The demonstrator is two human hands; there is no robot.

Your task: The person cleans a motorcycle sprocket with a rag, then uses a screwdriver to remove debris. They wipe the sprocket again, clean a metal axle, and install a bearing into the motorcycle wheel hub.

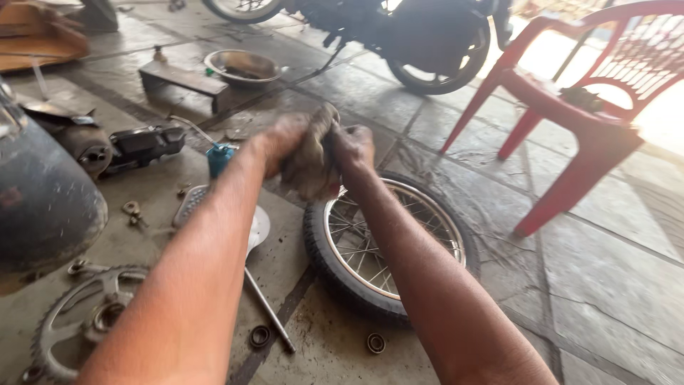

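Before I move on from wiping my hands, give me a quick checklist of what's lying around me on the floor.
1. Rag held between left hand and right hand: ok.
2. Spoked wheel lying flat on the floor below the hands: ok.
3. Axle rod on the floor by the left forearm, within sight: ok.
4. Two small rings, bearing or seal, loose near the tyre: not ok, easy to kick.
5. Sprocket lying flat at lower left: ok.
6. Hands clean of grease: cannot tell.
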